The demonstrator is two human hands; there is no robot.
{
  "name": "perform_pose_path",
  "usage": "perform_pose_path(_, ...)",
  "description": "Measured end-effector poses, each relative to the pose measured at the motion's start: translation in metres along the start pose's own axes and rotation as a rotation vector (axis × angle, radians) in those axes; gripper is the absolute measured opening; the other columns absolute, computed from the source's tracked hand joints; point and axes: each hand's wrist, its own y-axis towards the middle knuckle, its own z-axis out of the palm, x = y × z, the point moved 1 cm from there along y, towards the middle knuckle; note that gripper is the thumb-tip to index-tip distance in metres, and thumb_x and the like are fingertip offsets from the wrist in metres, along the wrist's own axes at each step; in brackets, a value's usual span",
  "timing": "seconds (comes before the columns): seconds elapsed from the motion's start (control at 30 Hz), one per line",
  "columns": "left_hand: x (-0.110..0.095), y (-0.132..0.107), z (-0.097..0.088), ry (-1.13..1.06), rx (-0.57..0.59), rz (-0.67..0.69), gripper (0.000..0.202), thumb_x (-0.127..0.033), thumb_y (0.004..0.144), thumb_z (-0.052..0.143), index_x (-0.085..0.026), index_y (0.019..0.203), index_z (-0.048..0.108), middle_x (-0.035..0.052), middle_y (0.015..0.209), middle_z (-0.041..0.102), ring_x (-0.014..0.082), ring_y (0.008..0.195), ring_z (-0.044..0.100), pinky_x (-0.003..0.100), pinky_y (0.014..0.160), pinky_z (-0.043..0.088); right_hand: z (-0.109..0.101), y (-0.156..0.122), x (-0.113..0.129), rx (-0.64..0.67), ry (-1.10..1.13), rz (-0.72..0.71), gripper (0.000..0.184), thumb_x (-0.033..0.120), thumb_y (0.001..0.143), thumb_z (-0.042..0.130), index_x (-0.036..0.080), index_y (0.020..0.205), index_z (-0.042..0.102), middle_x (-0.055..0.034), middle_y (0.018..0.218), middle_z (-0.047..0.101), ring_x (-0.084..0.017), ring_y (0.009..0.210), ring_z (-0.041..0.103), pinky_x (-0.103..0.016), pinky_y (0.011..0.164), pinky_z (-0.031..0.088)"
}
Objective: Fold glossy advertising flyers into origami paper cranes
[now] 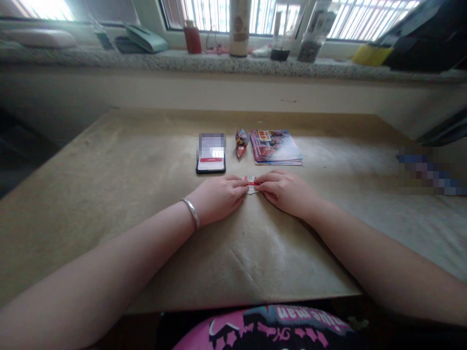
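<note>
A small piece of folded paper (pixel 251 186), whitish with red print, lies on the table between my two hands. My left hand (pixel 221 197), with a silver bangle at the wrist, presses its closed fingers on the paper's left edge. From the other side, the fingers of my right hand (pixel 286 190) are pinched on the right edge. Fingertips hide both ends of the paper. Just beyond is a folded paper piece (pixel 241 144) in red and blue, pointed at its ends. Right of it sits a stack of colourful printed sheets (pixel 276 146).
A phone (pixel 211 154) with its screen lit lies left of the folded piece. Blurred out at the right edge is a bluish item (pixel 432 174). Behind the table (pixel 146 146), a stone windowsill (pixel 146 61) holds a red bottle (pixel 192 38), a tall cylinder (pixel 240 29) and other containers.
</note>
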Motion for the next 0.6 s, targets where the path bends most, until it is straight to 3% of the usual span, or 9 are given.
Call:
perform_pose_path(0.2,-0.006,0.0,-0.007,0.06,0.112,-0.09,0.028,-0.022,0.091,0.046,-0.013,0.108,0.066,0.0103,0.112,0.068,0.021,0.098,0.065,0.033,0.087,0.054,-0.006,-0.002,0.001,0.083,-0.04,0.071,0.026,0.016,0.088,0.048,0.018,0.093,0.074,-0.0067,0.099,0.07,-0.018,0.088,0.063,-0.027,0.08,0.047)
perform_pose_path(0.33,-0.008,0.0,-0.011,0.094,0.197,-0.151,0.026,-0.02,0.09,0.047,-0.012,0.102,0.068,0.0115,0.102,0.069,0.0209,0.086,0.067,0.032,0.074,0.055,-0.01,-0.003,-0.001,0.119,-0.064,0.104,0.026,0.016,0.088,0.048,0.019,0.093,0.074,-0.0068,0.095,0.07,-0.018,0.085,0.064,-0.027,0.077,0.046)
perform_pose_path(0.6,-0.003,0.0,-0.024,0.199,0.306,-0.245,0.028,-0.026,0.091,0.045,-0.016,0.087,0.071,0.0082,0.085,0.069,0.0192,0.065,0.064,0.025,0.048,0.041,-0.016,-0.005,-0.007,0.188,-0.089,0.168,0.027,0.014,0.084,0.048,0.02,0.086,0.075,-0.0056,0.089,0.07,-0.018,0.079,0.064,-0.028,0.073,0.045)
